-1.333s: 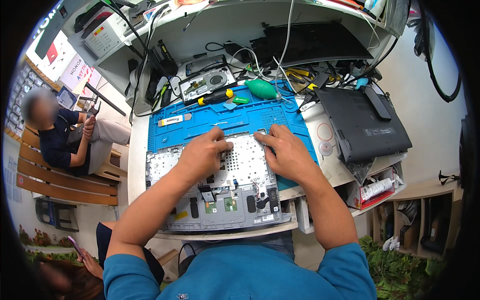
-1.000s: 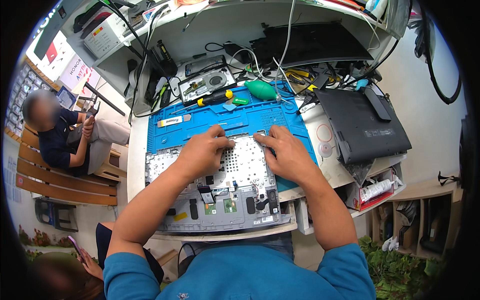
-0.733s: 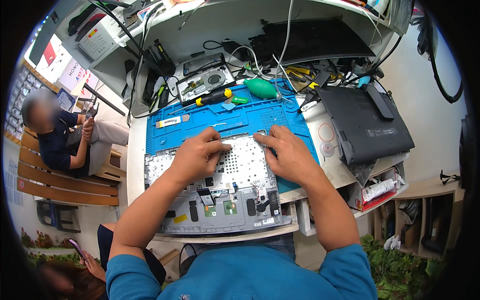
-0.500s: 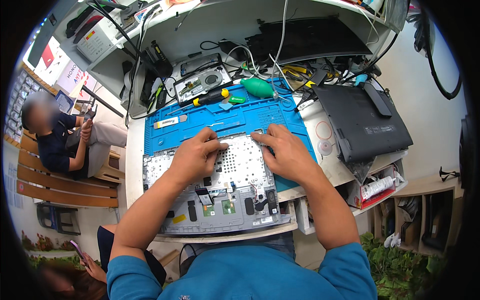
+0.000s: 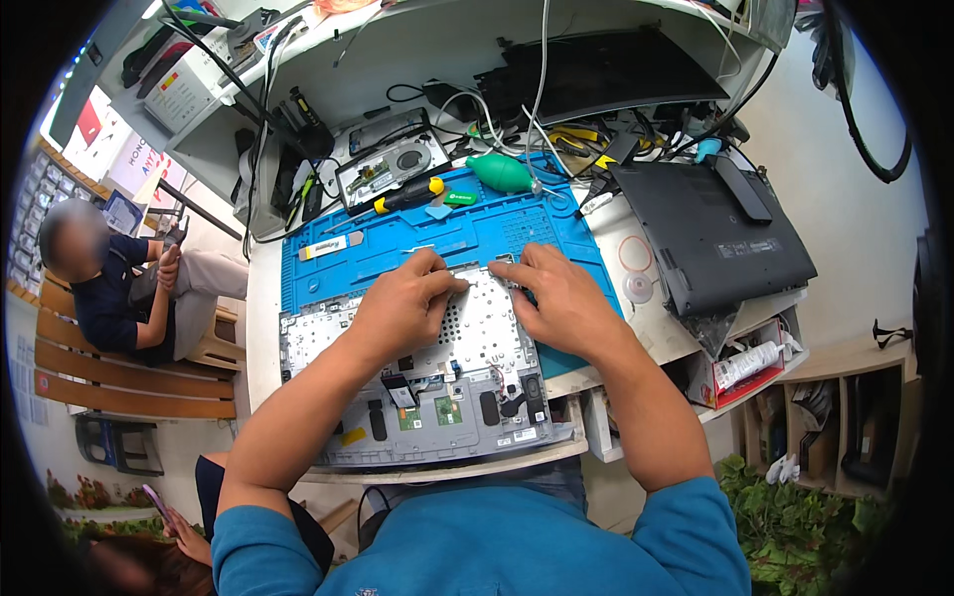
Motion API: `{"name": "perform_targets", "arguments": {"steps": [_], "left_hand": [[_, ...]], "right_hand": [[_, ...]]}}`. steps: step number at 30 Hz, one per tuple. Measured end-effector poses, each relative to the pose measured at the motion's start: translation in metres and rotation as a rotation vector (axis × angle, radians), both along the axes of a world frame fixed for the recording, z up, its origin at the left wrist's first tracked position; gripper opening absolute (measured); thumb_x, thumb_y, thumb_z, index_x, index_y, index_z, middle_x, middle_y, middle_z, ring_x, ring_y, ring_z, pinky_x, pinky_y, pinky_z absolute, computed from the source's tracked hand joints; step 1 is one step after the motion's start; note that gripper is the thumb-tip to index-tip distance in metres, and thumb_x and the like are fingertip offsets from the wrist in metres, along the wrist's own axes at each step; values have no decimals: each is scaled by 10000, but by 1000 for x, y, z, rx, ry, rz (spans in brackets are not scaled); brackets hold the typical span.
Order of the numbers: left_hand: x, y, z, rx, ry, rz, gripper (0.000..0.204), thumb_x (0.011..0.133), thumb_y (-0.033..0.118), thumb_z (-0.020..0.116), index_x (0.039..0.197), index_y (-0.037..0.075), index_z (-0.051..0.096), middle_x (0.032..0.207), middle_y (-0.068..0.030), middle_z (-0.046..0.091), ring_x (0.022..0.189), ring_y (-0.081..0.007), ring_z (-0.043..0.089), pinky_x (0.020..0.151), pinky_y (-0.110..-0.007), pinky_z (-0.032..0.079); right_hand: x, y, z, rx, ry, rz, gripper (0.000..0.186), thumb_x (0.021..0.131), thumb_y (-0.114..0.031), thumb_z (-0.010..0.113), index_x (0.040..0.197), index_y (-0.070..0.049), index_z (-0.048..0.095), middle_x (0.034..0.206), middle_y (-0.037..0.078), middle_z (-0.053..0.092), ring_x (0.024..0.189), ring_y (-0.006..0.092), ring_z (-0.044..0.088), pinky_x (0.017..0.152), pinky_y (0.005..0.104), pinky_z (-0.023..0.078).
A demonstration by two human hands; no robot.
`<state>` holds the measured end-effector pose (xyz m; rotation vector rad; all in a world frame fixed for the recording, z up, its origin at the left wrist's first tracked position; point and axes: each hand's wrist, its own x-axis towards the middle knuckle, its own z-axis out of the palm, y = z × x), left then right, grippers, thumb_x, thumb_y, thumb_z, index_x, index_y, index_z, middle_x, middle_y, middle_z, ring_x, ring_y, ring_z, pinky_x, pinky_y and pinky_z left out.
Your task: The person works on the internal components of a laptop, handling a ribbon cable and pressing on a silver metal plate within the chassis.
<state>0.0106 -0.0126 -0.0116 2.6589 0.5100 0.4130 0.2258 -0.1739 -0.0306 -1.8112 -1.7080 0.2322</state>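
Laptop chassis lies inner side up at near edge of desk, its far part over the blue mat. Both hands are at its far side, R of centre.

L hand: fingers curled, thumb & index close together low over the metal plate; can't tell if anything's pinched btwn them, fingertips too small in view. R hand: index out to chassis' far R corner, other fingers bent under; can't tell whether it grips the edge or just touches.

Near part of chassis has a small green board & a black flap standing up L of it.

Far side of mat: yellow/blk screwdriver, green blower to its R. Fan unit just beyond the driver. Blk laptop w/ underside up on desk, R of mat. Dark panel at far back.
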Motion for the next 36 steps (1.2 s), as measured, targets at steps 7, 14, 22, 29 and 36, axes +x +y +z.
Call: {"name": "perform_targets", "arguments": {"steps": [7,14,22,29,36], "left_hand": [[-5,3,8,-68,-51,53,267,930,0,778,1132,145,876,1102,-82,723,888,-281,761,785,-376,610],[-20,0,8,-123,-12,36,273,924,-7,776,1117,152,883,1087,-67,728,893,-268,760,800,-362,607],[-17,-1,5,-41,-3,3,280,929,-1,767,1121,168,881,1122,-77,742,883,-296,775,791,-395,627],[-16,-21,3,-6,13,104,261,938,5,776,1122,160,878,1127,-87,743,894,-327,777,787,-423,629],[-12,-27,11,9,109,114,245,958,28,767,1139,143,885,1138,-106,743,921,-363,773,823,-457,629]], "right_hand": [[1,0,0,19,22,1,469,920,-44,711,1387,-60,754,1122,151,676,1109,356,668,978,491,579],[3,0,-2,-15,28,-9,570,936,-64,716,1502,-19,663,1228,182,694,1200,377,665,1052,500,568],[2,0,2,-52,29,-18,554,953,-82,712,1501,-15,663,1239,181,693,1214,377,662,1063,501,563],[3,0,-5,35,-3,-10,536,953,-60,696,1487,-32,672,1180,176,683,1142,378,679,986,492,581],[3,1,-6,24,-6,-17,531,956,-62,695,1485,-32,675,1191,176,683,1155,378,677,989,491,583]]}}
